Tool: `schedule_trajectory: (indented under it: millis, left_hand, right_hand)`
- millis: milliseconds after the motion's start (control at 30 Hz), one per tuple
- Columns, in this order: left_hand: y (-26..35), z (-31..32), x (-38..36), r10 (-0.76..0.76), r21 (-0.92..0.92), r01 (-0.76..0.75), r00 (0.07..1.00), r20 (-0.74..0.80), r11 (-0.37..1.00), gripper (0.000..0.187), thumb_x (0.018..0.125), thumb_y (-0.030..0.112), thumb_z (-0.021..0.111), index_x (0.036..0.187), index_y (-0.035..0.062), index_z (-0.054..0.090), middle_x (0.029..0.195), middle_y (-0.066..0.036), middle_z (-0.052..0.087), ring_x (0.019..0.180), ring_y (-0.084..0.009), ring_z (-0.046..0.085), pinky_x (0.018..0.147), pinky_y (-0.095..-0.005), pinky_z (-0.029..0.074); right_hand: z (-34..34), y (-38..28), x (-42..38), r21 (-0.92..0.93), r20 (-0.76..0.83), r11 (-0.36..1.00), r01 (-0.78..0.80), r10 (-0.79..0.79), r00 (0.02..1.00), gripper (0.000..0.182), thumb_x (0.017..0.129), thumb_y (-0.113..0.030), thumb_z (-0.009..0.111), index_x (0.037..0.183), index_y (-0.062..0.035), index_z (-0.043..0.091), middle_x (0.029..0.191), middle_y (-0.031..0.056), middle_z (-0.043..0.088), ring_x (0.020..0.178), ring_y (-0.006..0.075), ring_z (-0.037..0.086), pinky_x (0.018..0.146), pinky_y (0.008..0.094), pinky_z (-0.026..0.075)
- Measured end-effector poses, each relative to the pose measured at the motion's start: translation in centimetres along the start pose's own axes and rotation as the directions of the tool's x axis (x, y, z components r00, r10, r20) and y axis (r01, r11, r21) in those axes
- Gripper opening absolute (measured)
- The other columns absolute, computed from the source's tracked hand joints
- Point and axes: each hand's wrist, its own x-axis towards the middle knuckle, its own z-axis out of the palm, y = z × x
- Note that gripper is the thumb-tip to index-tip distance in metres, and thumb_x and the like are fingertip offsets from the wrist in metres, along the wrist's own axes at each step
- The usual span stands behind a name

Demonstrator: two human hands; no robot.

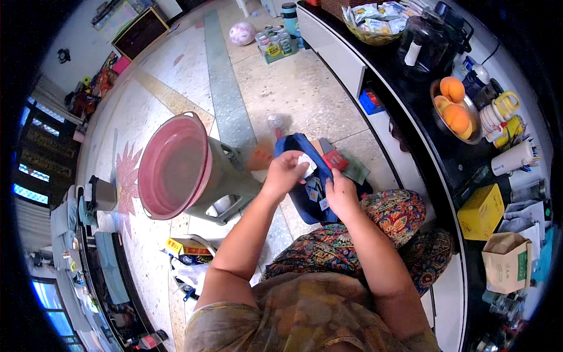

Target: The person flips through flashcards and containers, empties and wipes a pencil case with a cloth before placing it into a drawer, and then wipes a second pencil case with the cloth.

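Observation:
A dark blue fabric bag stands open on the floor in front of my knees. Several small white-and-blue packets lie inside it. Over the bag's opening, my left hand pinches a small white piece, too small to make out exactly. My right hand is closed on the right edge of the bag, thumb up along the rim. Just beyond that edge, a red packet and a greenish one lie on the floor side.
A pink basin sits on a grey-green stool at left. Nearer me is a bag with a yellow box. Along the right runs a black-topped cabinet bearing a bowl of orange fruit. Shrink-wrapped cans stand farther off.

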Motion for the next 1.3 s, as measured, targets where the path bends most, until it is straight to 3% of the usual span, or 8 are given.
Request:
schedule_trajectory:
  millis: [133, 200, 267, 500, 700, 933, 1167, 1300]
  left_hand:
    - [-0.3, -1.1, -1.1, -0.096, -0.351, 0.106, 0.994, 0.045, 0.930, 0.020, 0.079, 0.003, 0.052, 0.099, 0.0031, 0.051, 0.081, -0.004, 0.059, 0.065, -0.0115, 0.056, 0.050, -0.0200, 0.043]
    - [-0.5, -1.3, -1.5, -0.113, -0.382, 0.126, 0.992, 0.057, 0.916, 0.019, 0.081, 0.004, 0.048, 0.099, 0.0040, 0.051, 0.079, -0.004, 0.058, 0.065, -0.0130, 0.056, 0.051, -0.0206, 0.041]
    - [-0.4, -1.3, -1.9, -0.151, -0.576, 0.196, 0.980, 0.127, 0.793, 0.018, 0.080, 0.007, 0.047, 0.097, 0.0047, 0.052, 0.075, -0.004, 0.056, 0.064, -0.0146, 0.053, 0.053, -0.0215, 0.039]
    - [0.9, -0.7, -2.4, -0.138, -0.778, 0.303, 0.952, 0.273, 0.551, 0.032, 0.082, 0.034, 0.041, 0.092, 0.0051, 0.052, 0.071, -0.005, 0.049, 0.061, -0.0170, 0.045, 0.052, -0.0256, 0.036]
    - [1.2, 0.0, -2.6, 0.043, -0.881, 0.364, 0.918, 0.394, 0.302, 0.031, 0.082, 0.033, 0.042, 0.086, 0.0044, 0.051, 0.068, -0.006, 0.045, 0.060, -0.0169, 0.041, 0.050, -0.0280, 0.034]
    - [2.4, 0.3, -3.3, 0.060, -0.856, 0.247, 0.950, 0.306, 0.455, 0.026, 0.078, 0.022, 0.039, 0.090, 0.0019, 0.049, 0.076, -0.012, 0.050, 0.069, -0.0227, 0.048, 0.052, -0.0292, 0.037]
    - [2.0, -0.4, -3.0, 0.148, -0.804, 0.212, 0.926, 0.346, 0.556, 0.037, 0.077, 0.030, 0.037, 0.090, -0.0030, 0.049, 0.080, -0.018, 0.054, 0.071, -0.0261, 0.052, 0.061, -0.0320, 0.042]
    - [2.0, -1.1, -3.0, 0.163, -0.716, 0.179, 0.910, 0.381, 0.675, 0.041, 0.078, 0.033, 0.036, 0.086, -0.0043, 0.051, 0.078, -0.018, 0.057, 0.069, -0.0249, 0.055, 0.066, -0.0323, 0.044]
  right_hand:
    - [-0.4, -0.3, 0.1, -0.047, 0.017, 0.998, -0.035, 0.036, 0.999, 0.030, 0.076, -0.012, 0.045, 0.100, 0.0054, 0.048, 0.079, 0.0257, 0.055, 0.072, 0.0393, 0.054, 0.067, 0.0447, 0.043]
    - [0.0, 0.2, 0.2, -0.049, 0.008, 0.999, 0.004, -0.004, 1.000, 0.031, 0.076, -0.013, 0.045, 0.100, 0.0056, 0.048, 0.079, 0.0257, 0.055, 0.072, 0.0392, 0.054, 0.067, 0.0448, 0.043]
    - [0.2, 0.3, 0.2, -0.052, -0.002, 0.998, 0.040, -0.040, 0.999, 0.031, 0.076, -0.013, 0.045, 0.100, 0.0057, 0.048, 0.079, 0.0258, 0.055, 0.072, 0.0391, 0.055, 0.067, 0.0449, 0.043]
    - [-0.4, -0.7, 0.0, -0.068, 0.026, 0.997, -0.036, 0.038, 0.999, 0.030, 0.075, -0.012, 0.046, 0.097, 0.0071, 0.047, 0.082, 0.0262, 0.055, 0.074, 0.0397, 0.054, 0.069, 0.0445, 0.042]
    - [-0.3, -0.4, 0.0, -0.036, 0.032, 0.999, -0.020, 0.021, 0.999, 0.029, 0.075, -0.011, 0.045, 0.097, 0.0080, 0.047, 0.084, 0.0269, 0.054, 0.076, 0.0401, 0.053, 0.070, 0.0442, 0.042]
    - [-0.1, -0.5, 0.1, -0.022, -0.010, 1.000, 0.013, -0.013, 1.000, 0.030, 0.075, -0.010, 0.046, 0.099, 0.0077, 0.046, 0.086, 0.0270, 0.054, 0.078, 0.0407, 0.053, 0.071, 0.0441, 0.042]
    - [-0.4, -1.2, 0.1, 0.009, 0.053, 0.999, -0.050, 0.049, 0.997, 0.030, 0.074, -0.010, 0.047, 0.100, 0.0065, 0.046, 0.086, 0.0270, 0.054, 0.078, 0.0405, 0.053, 0.071, 0.0443, 0.042]
    - [0.6, 0.2, 0.2, 0.021, -0.025, 0.997, 0.069, -0.068, 0.997, 0.031, 0.074, -0.011, 0.047, 0.101, 0.0054, 0.046, 0.082, 0.0265, 0.055, 0.075, 0.0406, 0.053, 0.069, 0.0452, 0.042]
